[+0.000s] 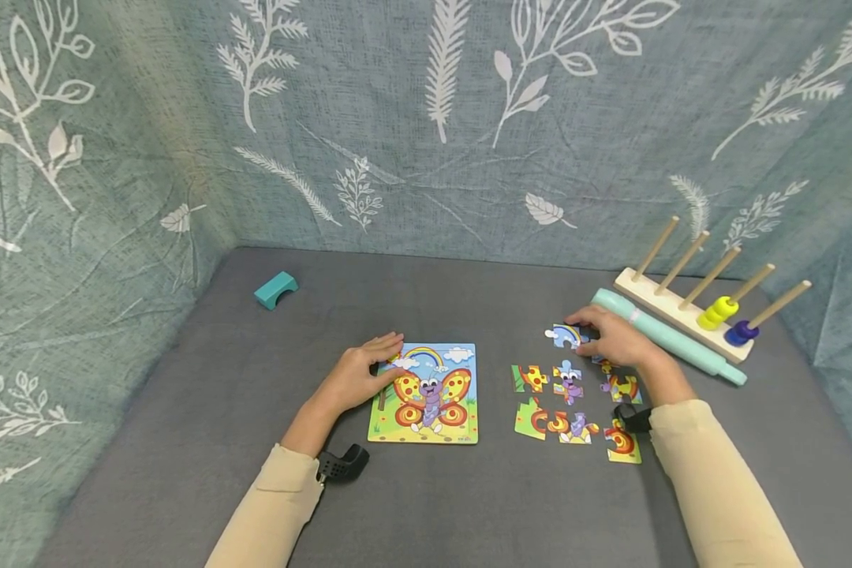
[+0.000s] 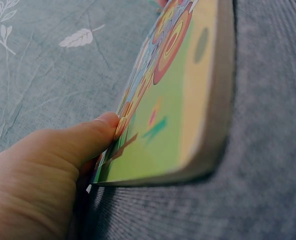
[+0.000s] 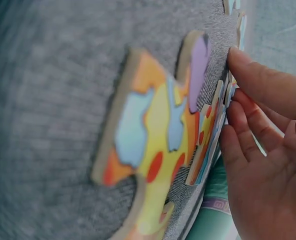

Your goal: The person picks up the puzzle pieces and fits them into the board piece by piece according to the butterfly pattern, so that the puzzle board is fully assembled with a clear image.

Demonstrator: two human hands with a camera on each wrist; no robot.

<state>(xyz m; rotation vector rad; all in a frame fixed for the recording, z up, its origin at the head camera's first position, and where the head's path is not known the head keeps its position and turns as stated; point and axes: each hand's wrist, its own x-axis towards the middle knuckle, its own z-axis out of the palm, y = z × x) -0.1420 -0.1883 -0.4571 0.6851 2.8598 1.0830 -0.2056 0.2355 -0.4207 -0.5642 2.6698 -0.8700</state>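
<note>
A butterfly picture board [image 1: 433, 426] lies flat on the table. My left hand [image 1: 360, 369] rests over its upper left corner; in the left wrist view the thumb [image 2: 95, 132] lies on the picture, while the other fingers are mostly hidden. My right hand [image 1: 614, 335] is at the upper end of the loose jigsaw pieces, its thumb and fingers pinching the right side of a rainbow puzzle piece [image 1: 563, 336]. Just below are a butterfly-face piece [image 1: 568, 383] and a yellow-and-purple wing piece [image 1: 622, 388]. Another piece is partly covered by the right hand.
More loose pieces, including a green corner piece [image 1: 528, 418] and a spiral-wing piece [image 1: 623, 444], lie right of the board. Behind the right hand are a mint-coloured cylinder [image 1: 674, 339] and a wooden peg stand [image 1: 670, 309]. A teal arch block [image 1: 276, 289] sits far left.
</note>
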